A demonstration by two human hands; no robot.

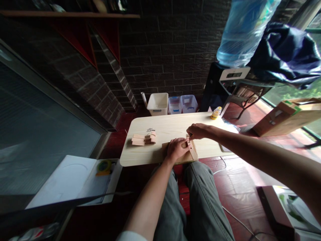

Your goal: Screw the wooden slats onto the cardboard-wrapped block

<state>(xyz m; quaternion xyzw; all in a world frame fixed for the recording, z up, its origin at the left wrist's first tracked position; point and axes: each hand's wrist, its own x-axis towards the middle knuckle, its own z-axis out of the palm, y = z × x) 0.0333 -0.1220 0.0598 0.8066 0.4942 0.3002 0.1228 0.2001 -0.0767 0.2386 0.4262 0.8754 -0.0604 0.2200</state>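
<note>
Near the table's front edge, my left hand (176, 149) lies over a light wooden strip with holes (193, 154), its thumb and fingers gripping the far part of it. Beneath the strip is a flat brown board (182, 160), partly covered by my hand. At the strip's far end my right hand (197, 131) is closed in a fist around something small and dark, too hidden to name. Left of my hands, several shaped wooden pieces (142, 140) lie together on the table. Just behind them are several small dark metal pieces (150, 130).
The pale table (165, 123) has rounded corners. A clear bottle with a yellow base (216, 113) stands at its far right. Behind it are a white bin (157, 103) and two clear plastic boxes (188, 103). A water dispenser (213, 83) stands back right; a cable (223, 165) hangs at right.
</note>
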